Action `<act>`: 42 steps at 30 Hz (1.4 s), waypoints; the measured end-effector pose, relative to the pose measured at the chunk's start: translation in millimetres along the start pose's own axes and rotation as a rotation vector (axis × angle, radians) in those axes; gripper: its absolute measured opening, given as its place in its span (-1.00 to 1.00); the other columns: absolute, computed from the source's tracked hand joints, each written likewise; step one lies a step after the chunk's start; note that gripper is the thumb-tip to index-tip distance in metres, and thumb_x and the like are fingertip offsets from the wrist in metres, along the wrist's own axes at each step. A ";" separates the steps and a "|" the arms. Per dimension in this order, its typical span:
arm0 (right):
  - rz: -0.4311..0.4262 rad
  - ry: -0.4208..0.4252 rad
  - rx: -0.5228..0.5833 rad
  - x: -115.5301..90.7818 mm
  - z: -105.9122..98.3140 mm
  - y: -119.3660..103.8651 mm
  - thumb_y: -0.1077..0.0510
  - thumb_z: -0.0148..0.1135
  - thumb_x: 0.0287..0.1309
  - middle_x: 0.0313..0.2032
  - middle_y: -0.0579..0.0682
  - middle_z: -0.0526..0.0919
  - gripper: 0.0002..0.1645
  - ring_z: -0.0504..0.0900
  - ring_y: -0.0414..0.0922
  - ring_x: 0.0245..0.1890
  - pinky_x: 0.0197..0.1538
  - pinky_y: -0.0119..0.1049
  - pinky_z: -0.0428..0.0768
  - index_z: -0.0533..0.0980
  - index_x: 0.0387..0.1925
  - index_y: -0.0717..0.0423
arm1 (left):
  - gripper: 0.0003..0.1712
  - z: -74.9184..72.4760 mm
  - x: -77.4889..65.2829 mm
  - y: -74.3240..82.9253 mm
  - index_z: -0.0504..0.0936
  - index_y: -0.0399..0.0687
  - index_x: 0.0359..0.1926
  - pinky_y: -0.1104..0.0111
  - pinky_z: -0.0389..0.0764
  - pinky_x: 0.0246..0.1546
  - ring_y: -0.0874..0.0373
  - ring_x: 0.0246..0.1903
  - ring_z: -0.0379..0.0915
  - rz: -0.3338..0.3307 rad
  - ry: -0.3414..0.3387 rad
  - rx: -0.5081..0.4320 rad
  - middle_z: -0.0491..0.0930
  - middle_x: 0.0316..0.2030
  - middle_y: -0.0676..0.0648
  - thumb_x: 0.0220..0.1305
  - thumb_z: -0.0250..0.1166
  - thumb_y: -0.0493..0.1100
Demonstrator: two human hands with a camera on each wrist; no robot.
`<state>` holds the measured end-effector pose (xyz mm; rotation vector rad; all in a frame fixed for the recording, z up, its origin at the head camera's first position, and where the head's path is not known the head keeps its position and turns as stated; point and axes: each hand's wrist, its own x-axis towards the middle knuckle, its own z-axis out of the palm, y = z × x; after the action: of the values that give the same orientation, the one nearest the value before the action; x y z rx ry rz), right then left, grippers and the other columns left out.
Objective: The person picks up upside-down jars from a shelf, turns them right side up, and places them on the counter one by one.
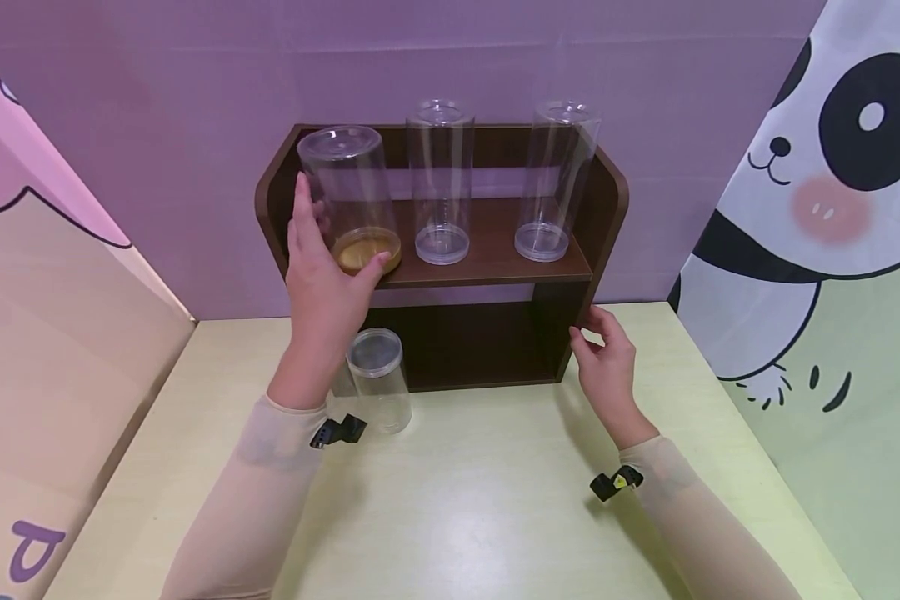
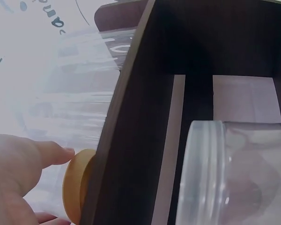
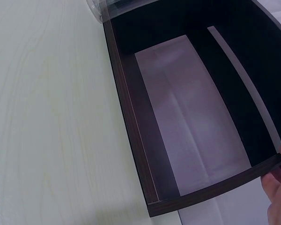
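Gold-bottomed jar (image 1: 354,198), at upper tier of brown shelf (image 1: 493,250), left hand (image 1: 322,271) gripping it; right hand (image 1: 607,362) pinching shelf's side.

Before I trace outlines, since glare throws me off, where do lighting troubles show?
Head: glare on the woodgrain tabletop, soft shadow beside the right sleeve; left wrist: held clear jar washed out; right wrist: brown shelf unit nearly black inside.

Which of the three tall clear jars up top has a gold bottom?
The leftmost, widest clear plastic cylindrical jar, in the person's left hand; the two slimmer jars have colourless bottoms.
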<state>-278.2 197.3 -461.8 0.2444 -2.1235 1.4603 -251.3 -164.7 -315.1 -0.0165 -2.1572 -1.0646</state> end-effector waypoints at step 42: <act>-0.002 0.008 -0.007 0.4 2.3 3.9 0.39 0.34 0.50 0.11 0.12 0.75 -0.61 0.69 -0.06 0.11 0.04 -0.63 0.65 0.62 0.28 0.23 | 0.50 -36.1 -60.2 12.8 -0.14 0.50 0.79 -0.10 0.58 0.42 0.11 0.47 0.40 0.121 -0.355 -0.361 0.38 0.54 0.03 0.19 0.69 -0.35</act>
<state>-281.1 196.8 -465.3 0.2379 -2.1206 1.4502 -181.2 -164.1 -328.3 -0.5323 -2.2006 -1.4501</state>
